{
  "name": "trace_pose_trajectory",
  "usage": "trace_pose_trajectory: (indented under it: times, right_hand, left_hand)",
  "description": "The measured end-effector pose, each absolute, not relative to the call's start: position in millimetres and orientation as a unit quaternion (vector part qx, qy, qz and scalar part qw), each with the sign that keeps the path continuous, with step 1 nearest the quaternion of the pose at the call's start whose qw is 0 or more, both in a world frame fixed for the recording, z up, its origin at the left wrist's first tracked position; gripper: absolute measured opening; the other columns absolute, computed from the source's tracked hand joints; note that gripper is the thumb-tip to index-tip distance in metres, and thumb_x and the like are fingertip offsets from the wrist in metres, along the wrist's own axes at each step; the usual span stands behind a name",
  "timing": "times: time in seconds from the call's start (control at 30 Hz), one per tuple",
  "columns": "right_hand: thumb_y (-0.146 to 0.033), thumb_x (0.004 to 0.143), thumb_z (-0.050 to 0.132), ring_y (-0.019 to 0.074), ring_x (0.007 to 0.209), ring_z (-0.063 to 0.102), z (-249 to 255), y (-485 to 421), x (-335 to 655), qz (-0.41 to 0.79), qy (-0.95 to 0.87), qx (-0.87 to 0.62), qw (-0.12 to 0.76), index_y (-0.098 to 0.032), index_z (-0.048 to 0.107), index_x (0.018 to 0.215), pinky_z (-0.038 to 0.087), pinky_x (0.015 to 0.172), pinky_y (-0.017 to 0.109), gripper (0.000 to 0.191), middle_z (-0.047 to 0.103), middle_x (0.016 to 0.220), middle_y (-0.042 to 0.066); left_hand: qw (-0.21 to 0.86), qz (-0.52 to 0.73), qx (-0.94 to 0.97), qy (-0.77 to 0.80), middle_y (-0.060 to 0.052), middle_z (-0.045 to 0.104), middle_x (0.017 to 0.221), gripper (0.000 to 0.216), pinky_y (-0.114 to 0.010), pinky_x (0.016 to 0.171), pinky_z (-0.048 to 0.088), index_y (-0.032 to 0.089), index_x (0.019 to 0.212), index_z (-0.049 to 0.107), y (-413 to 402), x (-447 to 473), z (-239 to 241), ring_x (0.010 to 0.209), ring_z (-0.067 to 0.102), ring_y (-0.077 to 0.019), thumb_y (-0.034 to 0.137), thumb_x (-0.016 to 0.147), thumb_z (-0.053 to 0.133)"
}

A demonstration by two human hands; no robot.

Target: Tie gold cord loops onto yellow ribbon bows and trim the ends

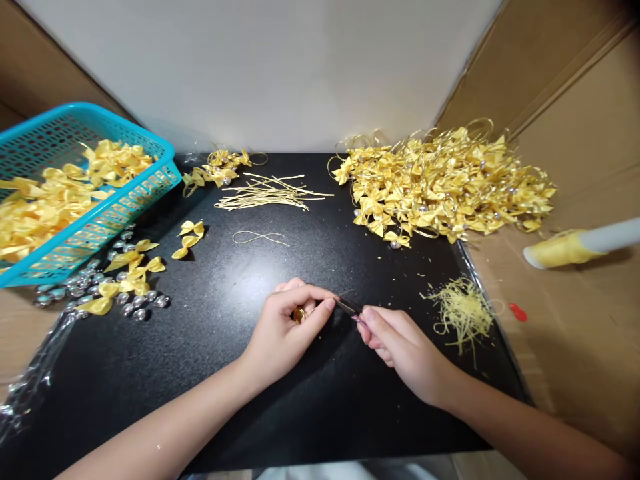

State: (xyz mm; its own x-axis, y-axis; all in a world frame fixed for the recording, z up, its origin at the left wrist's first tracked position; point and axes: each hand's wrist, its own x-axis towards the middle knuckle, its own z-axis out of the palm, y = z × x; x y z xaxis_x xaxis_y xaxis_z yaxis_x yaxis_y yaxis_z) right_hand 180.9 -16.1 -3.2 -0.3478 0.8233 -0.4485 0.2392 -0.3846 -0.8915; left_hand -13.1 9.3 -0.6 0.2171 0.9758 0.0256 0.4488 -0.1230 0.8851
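Note:
My left hand (287, 327) is closed near the middle of the black table, thumb and forefinger pinched together. A small shiny gold round piece (299, 315) shows inside its curled fingers; the rest of what it holds is hidden. My right hand (395, 340) is closed around a small dark pointed tool (350, 307) with a pinkish side, tweezers or snips, I cannot tell which. The tool's tip meets the left fingertips, where a thin strand (346, 292) sticks out. Beyond the hands lies a looped thin cord (260, 235), and behind it several cut gold cords (273, 193).
A turquoise basket (173, 163) of yellow bows stands at left. Silver bells (141, 301) and loose bows (133, 273) lie beside it. Finished-looking bow ornaments (430, 187) heap at back right. Yellow clippings (463, 310) sit near the right edge; a wrapped tube (565, 248) lies beyond.

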Motion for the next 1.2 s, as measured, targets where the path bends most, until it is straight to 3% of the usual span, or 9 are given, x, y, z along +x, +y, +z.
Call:
trace_pose_trajectory:
  times: [0.57, 1.2]
  right_hand:
    - [-0.057, 0.095, 0.040, 0.0065, 0.047, 0.018, -6.7, -12.1, 183.8, 0.686, -0.481, -0.493, 0.235, -0.018, 0.046, 0.065, 0.014, 0.042, 0.023, 0.050, 0.029, 0.058, -0.006]
    - [-0.056, 0.092, 0.045, 0.0092, 0.056, 0.031, 1.1, -12.1, 180.2, 0.617, -0.543, -0.521, 0.229, -0.019, 0.040, 0.064, 0.026, 0.051, 0.024, 0.046, 0.033, 0.059, -0.005]
  left_hand:
    - [0.425, 0.303, 0.674, 0.524, -0.001, 0.062, 0.062, 0.021, -0.028, 0.062, 0.038, 0.020, 0.079, 0.075, 11.5, -14.0, 4.6, 0.060, 0.053, -0.0138, 0.031, 0.086, 0.058]
    - [0.359, 0.279, 0.710, 0.537, 0.001, 0.061, 0.057, 0.016, -0.032, 0.067, 0.036, 0.024, 0.083, 0.077, 11.8, -17.9, 7.7, 0.059, 0.054, -0.0147, 0.030, 0.084, 0.063]
